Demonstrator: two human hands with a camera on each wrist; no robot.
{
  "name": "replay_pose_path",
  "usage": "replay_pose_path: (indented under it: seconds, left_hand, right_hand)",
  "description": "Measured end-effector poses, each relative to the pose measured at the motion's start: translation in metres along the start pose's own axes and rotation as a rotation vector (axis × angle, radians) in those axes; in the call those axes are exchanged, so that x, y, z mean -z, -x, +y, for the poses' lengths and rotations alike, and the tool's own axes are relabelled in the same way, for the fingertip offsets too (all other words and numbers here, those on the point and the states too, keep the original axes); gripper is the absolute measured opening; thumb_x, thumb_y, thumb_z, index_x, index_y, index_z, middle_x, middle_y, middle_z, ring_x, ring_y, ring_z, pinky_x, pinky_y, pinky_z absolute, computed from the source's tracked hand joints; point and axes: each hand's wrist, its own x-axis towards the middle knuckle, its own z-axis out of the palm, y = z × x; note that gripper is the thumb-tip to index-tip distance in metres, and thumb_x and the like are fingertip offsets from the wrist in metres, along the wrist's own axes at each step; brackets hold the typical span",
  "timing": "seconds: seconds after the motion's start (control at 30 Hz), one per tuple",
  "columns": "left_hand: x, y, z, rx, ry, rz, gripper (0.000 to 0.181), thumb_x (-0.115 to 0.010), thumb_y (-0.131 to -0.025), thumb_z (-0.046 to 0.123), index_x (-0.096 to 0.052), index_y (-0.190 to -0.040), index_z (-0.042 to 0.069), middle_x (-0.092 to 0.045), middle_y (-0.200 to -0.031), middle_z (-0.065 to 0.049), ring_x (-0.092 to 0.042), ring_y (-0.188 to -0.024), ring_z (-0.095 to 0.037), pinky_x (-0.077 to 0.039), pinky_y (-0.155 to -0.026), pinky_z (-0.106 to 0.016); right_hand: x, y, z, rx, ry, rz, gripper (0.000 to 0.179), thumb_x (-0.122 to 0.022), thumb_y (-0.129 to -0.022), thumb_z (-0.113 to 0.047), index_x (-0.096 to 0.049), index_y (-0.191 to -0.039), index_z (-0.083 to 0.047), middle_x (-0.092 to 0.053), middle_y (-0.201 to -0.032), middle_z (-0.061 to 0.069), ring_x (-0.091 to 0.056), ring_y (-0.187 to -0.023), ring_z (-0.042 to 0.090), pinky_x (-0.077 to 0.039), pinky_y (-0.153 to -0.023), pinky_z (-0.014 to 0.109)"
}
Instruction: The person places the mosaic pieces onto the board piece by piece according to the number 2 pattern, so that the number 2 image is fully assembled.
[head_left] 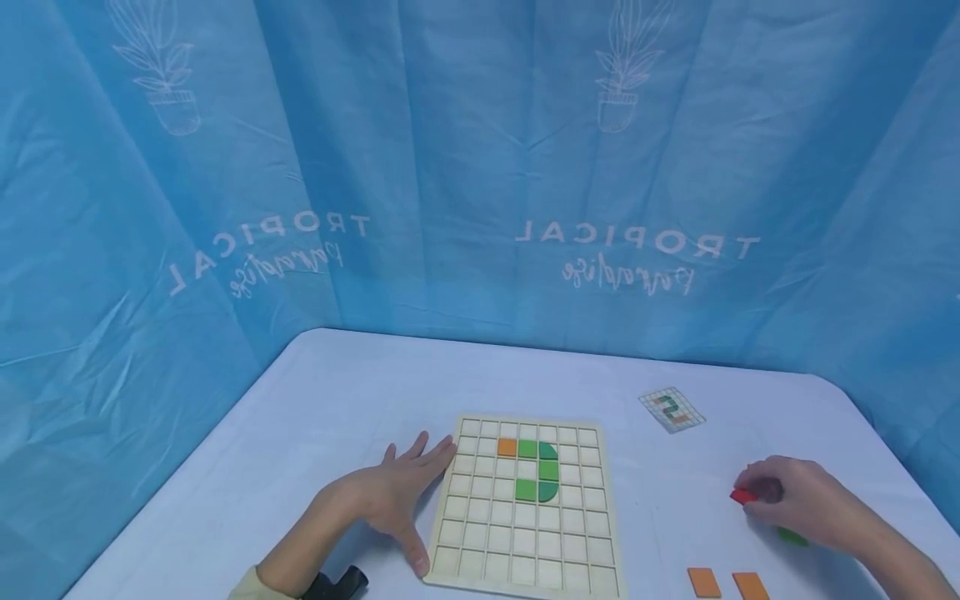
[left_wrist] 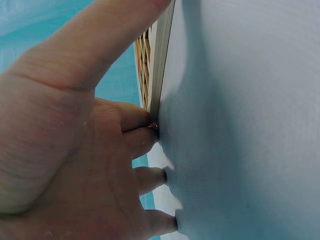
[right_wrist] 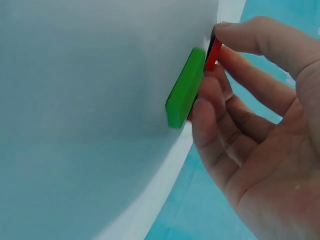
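A pale wooden grid board [head_left: 525, 543] lies on the table. One orange square tile [head_left: 507, 447] and several green tiles [head_left: 549, 472], some with a rounded corner, form a hooked shape in its upper cells. My left hand [head_left: 397, 496] is spread along the board's left edge, its thumb [left_wrist: 85, 45] at the near corner and fingertips at the edge farther up. Off to the right, my right hand [head_left: 802, 500] pinches a red tile [right_wrist: 214, 54] between thumb and index finger. A green tile [right_wrist: 185, 92] lies beside its other fingers, which partly hide a further piece.
A small pattern card [head_left: 672, 409] showing a coloured shape on a grid lies beyond the board, to the right. Two orange tiles [head_left: 704, 582] rest near the front, between board and right hand. Blue printed curtains [head_left: 465, 167] hang around the white table [head_left: 360, 375].
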Motion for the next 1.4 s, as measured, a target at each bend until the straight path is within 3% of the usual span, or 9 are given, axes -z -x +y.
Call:
replay_pose_path:
  seconds: [0.13,0.37,0.63,0.9,1.4]
  left_hand:
    - [0.0,-0.001,-0.001,-0.001,-0.005,-0.002,0.145,-0.082,-0.041,0.07,-0.012,-0.156,0.016,-0.006,-0.161,-0.001,0.005,-0.145,-0.032,-0.001,-0.108,-0.065]
    - [0.0,-0.001,-0.002,-0.003,-0.012,0.003,0.145,-0.082,-0.041,0.071,-0.012,-0.156,0.017,-0.006,-0.161,0.0,0.005,-0.145,-0.032,-0.001,-0.108,-0.065]
    - [0.0,0.0,-0.001,0.006,-0.004,0.001,0.144,-0.082,-0.041,0.071,-0.012,-0.156,0.018,-0.006,-0.161,0.0,0.005,-0.145,-0.031,-0.001,-0.108,-0.065]
    - [-0.001,0.001,-0.002,0.0,-0.002,0.003,0.144,-0.082,-0.042,0.07,-0.012,-0.156,0.019,-0.006,-0.161,0.0,0.006,-0.145,-0.031,0.0,-0.108,-0.065]
    - [0.0,0.003,-0.001,-0.01,0.005,0.007,0.142,-0.084,-0.043,0.068,-0.013,-0.156,0.017,-0.006,-0.161,-0.001,0.005,-0.145,-0.032,-0.001,-0.108,-0.065]
  right_hand:
    - [-0.002,-0.002,-0.008,0.033,-0.027,0.006,0.026,-0.082,-0.072,-0.018,-0.073,-0.097,-0.015,-0.06,-0.085,-0.004,-0.051,-0.077,0.017,-0.047,-0.064,0.031]
    - [-0.007,-0.008,-0.027,0.128,-0.073,0.043,0.023,-0.082,-0.074,-0.018,-0.073,-0.094,-0.019,-0.059,-0.082,-0.007,-0.051,-0.074,0.015,-0.047,-0.06,0.024]
    - [-0.012,-0.019,-0.06,0.172,-0.096,0.032,0.023,-0.083,-0.073,-0.018,-0.073,-0.093,-0.02,-0.058,-0.08,-0.006,-0.051,-0.074,0.015,-0.048,-0.059,0.024]
    - [-0.016,-0.03,-0.079,0.353,-0.081,0.028,0.021,-0.081,-0.076,-0.019,-0.073,-0.095,-0.022,-0.058,-0.082,-0.013,-0.051,-0.072,0.009,-0.048,-0.06,0.023]
    - [-0.03,-0.044,-0.108,0.45,-0.166,0.026,0.02,-0.08,-0.077,-0.02,-0.075,-0.096,-0.023,-0.062,-0.084,-0.014,-0.056,-0.073,0.009,-0.051,-0.064,0.025]
